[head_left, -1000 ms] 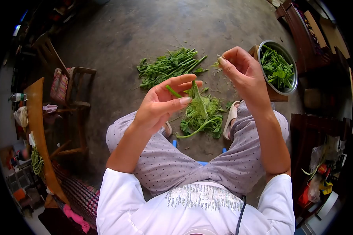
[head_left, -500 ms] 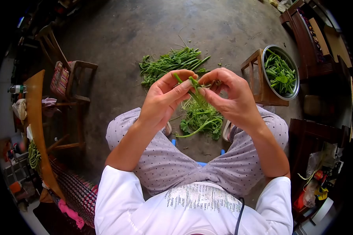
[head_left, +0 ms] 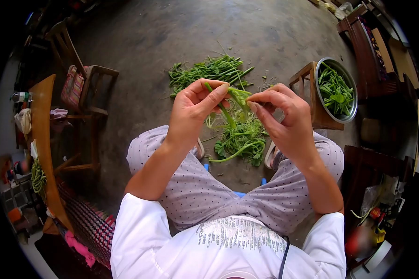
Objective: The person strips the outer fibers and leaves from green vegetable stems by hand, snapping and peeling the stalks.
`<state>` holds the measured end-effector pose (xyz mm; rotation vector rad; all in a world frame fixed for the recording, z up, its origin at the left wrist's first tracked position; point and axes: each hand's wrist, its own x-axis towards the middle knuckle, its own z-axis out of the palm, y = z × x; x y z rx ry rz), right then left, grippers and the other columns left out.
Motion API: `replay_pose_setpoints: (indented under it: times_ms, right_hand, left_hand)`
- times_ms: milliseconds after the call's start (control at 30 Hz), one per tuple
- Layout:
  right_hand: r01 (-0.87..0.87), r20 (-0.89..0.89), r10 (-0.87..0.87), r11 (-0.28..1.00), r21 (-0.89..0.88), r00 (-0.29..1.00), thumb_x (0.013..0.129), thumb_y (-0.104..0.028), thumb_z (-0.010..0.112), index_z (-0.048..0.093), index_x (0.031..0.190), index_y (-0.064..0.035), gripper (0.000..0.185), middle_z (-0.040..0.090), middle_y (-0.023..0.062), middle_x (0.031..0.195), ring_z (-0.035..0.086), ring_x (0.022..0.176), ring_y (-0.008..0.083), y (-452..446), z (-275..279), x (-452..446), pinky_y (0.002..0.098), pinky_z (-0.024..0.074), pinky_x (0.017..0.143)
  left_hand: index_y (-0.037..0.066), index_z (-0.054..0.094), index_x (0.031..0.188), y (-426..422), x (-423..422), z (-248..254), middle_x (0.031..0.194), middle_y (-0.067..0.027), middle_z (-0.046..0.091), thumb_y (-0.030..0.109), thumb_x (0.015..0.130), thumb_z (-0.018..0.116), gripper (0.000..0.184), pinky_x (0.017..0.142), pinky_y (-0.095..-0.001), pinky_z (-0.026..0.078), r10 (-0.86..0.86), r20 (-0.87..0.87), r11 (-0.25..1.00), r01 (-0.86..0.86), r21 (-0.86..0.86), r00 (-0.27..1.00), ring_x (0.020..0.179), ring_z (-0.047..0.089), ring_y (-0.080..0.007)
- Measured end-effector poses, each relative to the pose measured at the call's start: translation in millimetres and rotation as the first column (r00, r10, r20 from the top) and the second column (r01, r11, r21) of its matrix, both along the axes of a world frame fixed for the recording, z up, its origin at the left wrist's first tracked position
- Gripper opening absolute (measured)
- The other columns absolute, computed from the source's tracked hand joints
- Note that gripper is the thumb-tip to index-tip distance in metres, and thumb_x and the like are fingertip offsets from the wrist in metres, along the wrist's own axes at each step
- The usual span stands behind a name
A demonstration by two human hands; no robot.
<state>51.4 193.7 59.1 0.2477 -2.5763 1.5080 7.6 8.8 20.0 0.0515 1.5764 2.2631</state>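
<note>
My left hand (head_left: 195, 104) pinches a green vegetable stem (head_left: 226, 113) between thumb and fingers, its cut end poking up above the fist. A paler green piece (head_left: 239, 96) spreads from the same grip toward my right hand (head_left: 285, 114). The right thumb and forefinger are pressed together beside that piece; whatever is between them is too small to make out. Below the hands, a heap of stringy green peelings and leaves (head_left: 243, 142) lies on the floor between my feet. Farther out lies a pile of long leafy stems (head_left: 209, 69).
To the right, a metal basin (head_left: 355, 104) of cut green stems rests on a wooden stool (head_left: 328, 122). A wooden chair (head_left: 91, 72) and a table (head_left: 43, 100) stand at left. Dark wooden furniture (head_left: 358, 42) lines the right side. Scraps dot the concrete floor (head_left: 172, 28).
My right hand has moved right, away from the left hand, so a gap now shows between them. The left hand keeps hold of the stem in nearly the same place.
</note>
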Motion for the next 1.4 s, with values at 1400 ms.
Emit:
replay_pose_setpoints:
  times_ms: [1400]
  right_hand:
    - [0.174, 0.271, -0.065, 0.898, -0.403, 0.960, 0.080, -0.005, 0.063, 0.061, 0.088, 0.0026, 0.011, 0.060, 0.0018, 0.080, 0.055, 0.067, 0.0050, 5.8, -5.3, -3.6, 0.0194, 0.0457, 0.060]
  left_hand:
    - [0.002, 0.061, 0.102, -0.6, 3.0, -4.8, 0.085, -0.0028, 0.063, 0.010, 0.088, 0.059, 0.016, 0.067, -0.0209, 0.045, -0.107, 0.046, 0.986, 0.100, 0.136, 0.993, 0.076, 0.058, -0.0100]
